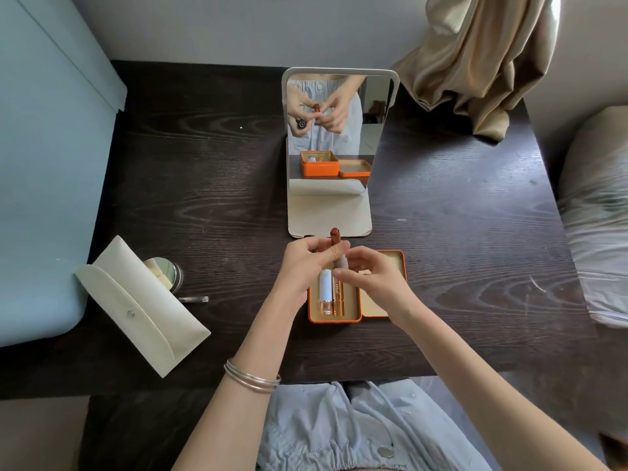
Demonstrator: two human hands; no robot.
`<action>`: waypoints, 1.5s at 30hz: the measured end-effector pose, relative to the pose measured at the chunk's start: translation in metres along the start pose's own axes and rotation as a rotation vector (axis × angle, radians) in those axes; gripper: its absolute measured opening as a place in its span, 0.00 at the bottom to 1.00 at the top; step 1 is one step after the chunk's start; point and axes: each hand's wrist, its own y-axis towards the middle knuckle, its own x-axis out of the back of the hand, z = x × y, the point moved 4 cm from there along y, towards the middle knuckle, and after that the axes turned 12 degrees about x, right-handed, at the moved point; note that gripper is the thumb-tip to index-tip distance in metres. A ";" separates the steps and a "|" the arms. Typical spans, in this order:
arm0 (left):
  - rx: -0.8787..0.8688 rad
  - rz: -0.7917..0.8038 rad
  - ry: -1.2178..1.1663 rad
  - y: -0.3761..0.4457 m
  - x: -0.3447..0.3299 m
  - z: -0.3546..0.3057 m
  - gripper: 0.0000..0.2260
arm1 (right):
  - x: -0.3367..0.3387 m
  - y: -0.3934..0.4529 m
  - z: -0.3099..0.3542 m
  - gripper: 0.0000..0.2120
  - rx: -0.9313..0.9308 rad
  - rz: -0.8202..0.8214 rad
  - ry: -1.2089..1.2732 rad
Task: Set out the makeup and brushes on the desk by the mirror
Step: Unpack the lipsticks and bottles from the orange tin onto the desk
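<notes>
Both my hands hold an uncapped lipstick (335,237) just above an open orange tin (334,320) on the dark desk (204,185). The lipstick's red-brown tip points toward the mirror (377,107). My left hand (302,266) pinches its upper part. The mirror's reflection shows a dark cap also tucked in that hand. My right hand (368,277) has its fingertips on the pale base of the lipstick. Inside the tin lie a white tube (325,294) and a gold tube (338,299), side by side.
The tin's lid (398,265) lies open-side up to the right of the tin. A cream pouch (142,311), a round compact (164,271) and a small clear tube (193,299) sit at the desk's left. A beige curtain (475,62) hangs at the back right.
</notes>
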 end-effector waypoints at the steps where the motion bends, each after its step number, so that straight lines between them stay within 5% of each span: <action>1: 0.000 0.009 0.008 0.000 -0.002 -0.002 0.14 | 0.004 0.001 0.000 0.13 -0.009 0.004 -0.006; 5: -0.021 0.049 0.079 0.000 -0.011 -0.010 0.09 | 0.018 0.005 -0.004 0.11 -0.033 0.028 -0.022; 9: -0.023 0.060 0.120 0.004 -0.019 -0.010 0.17 | 0.033 0.017 -0.015 0.09 -0.031 -0.013 -0.035; 20: 0.116 0.007 -0.056 0.014 -0.019 0.008 0.24 | 0.096 0.126 -0.055 0.09 0.036 -0.414 -0.349; 45: 0.195 0.076 -0.173 0.015 -0.020 0.018 0.22 | 0.102 0.161 -0.090 0.11 0.046 -0.374 -0.426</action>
